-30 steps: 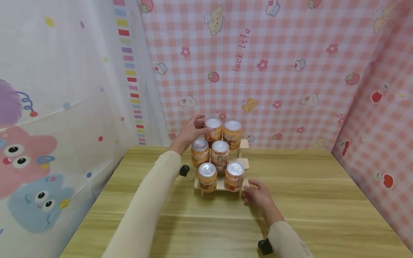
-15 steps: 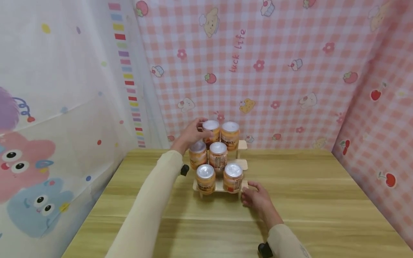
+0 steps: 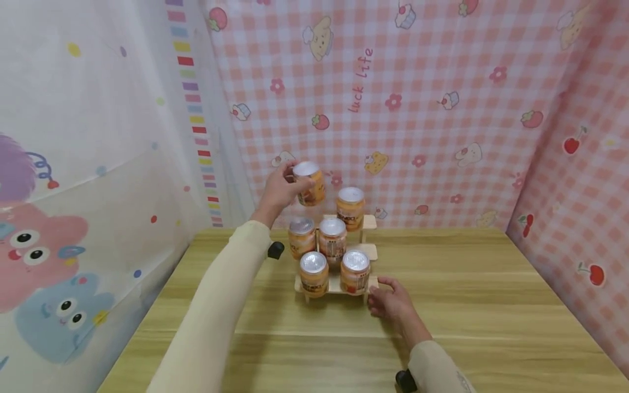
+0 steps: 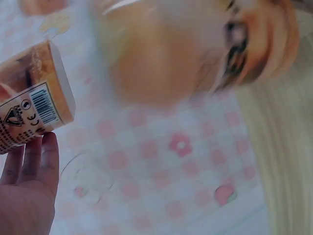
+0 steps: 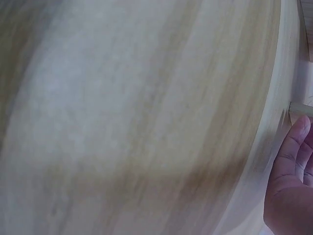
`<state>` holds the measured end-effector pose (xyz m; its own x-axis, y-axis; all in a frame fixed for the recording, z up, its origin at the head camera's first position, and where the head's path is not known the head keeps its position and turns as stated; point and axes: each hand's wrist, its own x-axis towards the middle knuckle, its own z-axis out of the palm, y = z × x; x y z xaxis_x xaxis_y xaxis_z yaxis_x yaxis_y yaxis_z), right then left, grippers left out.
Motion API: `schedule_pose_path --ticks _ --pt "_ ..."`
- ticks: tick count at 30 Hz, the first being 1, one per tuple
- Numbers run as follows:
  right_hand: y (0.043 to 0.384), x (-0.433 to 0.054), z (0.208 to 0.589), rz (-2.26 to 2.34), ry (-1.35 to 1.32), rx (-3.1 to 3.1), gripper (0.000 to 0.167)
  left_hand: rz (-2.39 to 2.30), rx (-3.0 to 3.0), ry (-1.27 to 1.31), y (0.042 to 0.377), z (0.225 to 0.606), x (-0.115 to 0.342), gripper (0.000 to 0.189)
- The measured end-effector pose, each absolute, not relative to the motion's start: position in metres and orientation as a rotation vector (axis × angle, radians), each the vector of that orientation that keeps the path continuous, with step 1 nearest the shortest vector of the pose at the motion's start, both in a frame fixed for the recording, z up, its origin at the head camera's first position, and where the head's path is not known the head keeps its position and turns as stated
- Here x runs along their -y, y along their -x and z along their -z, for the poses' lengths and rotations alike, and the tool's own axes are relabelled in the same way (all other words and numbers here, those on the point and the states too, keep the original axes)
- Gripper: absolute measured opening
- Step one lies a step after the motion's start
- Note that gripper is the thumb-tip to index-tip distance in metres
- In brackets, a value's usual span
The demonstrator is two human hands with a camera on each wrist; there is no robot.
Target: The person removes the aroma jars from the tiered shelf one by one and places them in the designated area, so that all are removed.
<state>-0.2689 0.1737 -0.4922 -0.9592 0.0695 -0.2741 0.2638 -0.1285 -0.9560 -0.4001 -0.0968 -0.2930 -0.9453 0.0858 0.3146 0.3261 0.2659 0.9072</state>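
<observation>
My left hand (image 3: pixel 278 192) grips an orange can (image 3: pixel 314 192) with a silver lid, tilted and held in the air above the tiered wooden rack (image 3: pixel 369 251). In the left wrist view the fingers curl under this held can (image 4: pixel 29 90), whose barcode shows. On the top tier stands one like can (image 3: pixel 350 210); two more stand on the middle tier and two on the bottom. My right hand (image 3: pixel 395 303) holds the right end of the bottom tier. In the right wrist view a fingertip (image 5: pixel 302 125) meets the wood; the other fingers are partly cut off.
The rack stands on a wood-grain table (image 3: pixel 467 305), close to a pink checked cloth (image 3: pixel 427 125) at the back. A white cartoon-printed curtain (image 3: pixel 123 218) hangs to the left, and another checked cloth to the right. A blurred can (image 4: pixel 195 54) looms near the left wrist camera.
My left hand has lifted the left can off the top tier and moved it up and slightly left. The right hand keeps its place at the bottom tier's end.
</observation>
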Motion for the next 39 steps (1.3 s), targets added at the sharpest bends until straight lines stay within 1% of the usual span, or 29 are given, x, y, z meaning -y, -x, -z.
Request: schedule_pose_path --ticks 5,10,16,21,30,39 --pt "0.268 -0.178 0.489 2.213 -0.375 -2.006 0.049 1.731 2.264 0.413 0.393 0.275 0.119 0.060" --pt "0.269 -0.181 0.487 2.202 -0.369 -2.016 0.050 1.715 2.268 0.394 0.383 0.276 0.145 0.061" --pt "0.271 -0.182 0.488 2.194 -0.378 -2.031 0.047 1.714 2.305 0.352 0.366 0.292 0.174 0.063" --pt "0.271 -0.181 0.488 2.196 -0.375 -2.026 0.047 1.710 2.350 0.330 0.356 0.305 0.190 0.063" --pt "0.269 -0.179 0.488 2.203 -0.367 -2.005 0.049 1.726 2.410 0.337 0.326 0.329 0.202 0.069" --pt "0.269 -0.173 0.490 2.212 -0.357 -1.996 0.048 1.713 2.425 0.394 0.295 0.354 0.212 0.067"
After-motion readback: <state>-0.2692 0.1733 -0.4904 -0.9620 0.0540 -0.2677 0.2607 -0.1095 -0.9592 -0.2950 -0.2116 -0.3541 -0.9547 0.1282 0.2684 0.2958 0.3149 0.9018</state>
